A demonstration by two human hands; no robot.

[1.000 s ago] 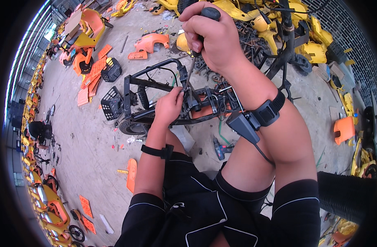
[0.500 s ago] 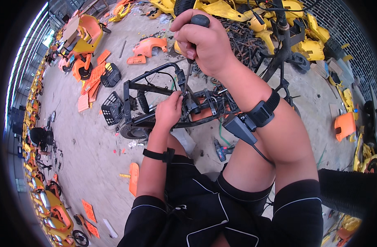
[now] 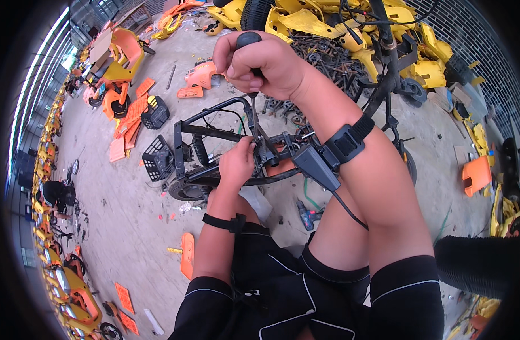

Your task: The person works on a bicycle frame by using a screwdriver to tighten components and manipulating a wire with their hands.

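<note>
My right hand [image 3: 265, 67] is wrapped round the black handle of a screwdriver [image 3: 248, 39], held high above a black metal scooter frame [image 3: 179, 148]. The screwdriver's shaft runs nearly straight down to the frame's middle. Close to its lower end, my left hand [image 3: 235, 165] rests at the frame with thumb and fingers drawn together. What those fingers hold, if anything, is too small to make out. The exact spot where the tip meets the frame is also unclear.
A cordless drill [image 3: 306, 215] lies on the floor by my leg. Black baskets [image 3: 158, 158] and orange panels [image 3: 135, 107] lie left of the frame. Beyond it are a heap of dark metal parts [image 3: 322, 62] and yellow body panels [image 3: 305, 22]. Parked scooters line the left.
My right hand has shifted left and a little down with the screwdriver, whose shaft now stands more upright. My left hand stays at the same part of the frame. The view has shifted slightly.
</note>
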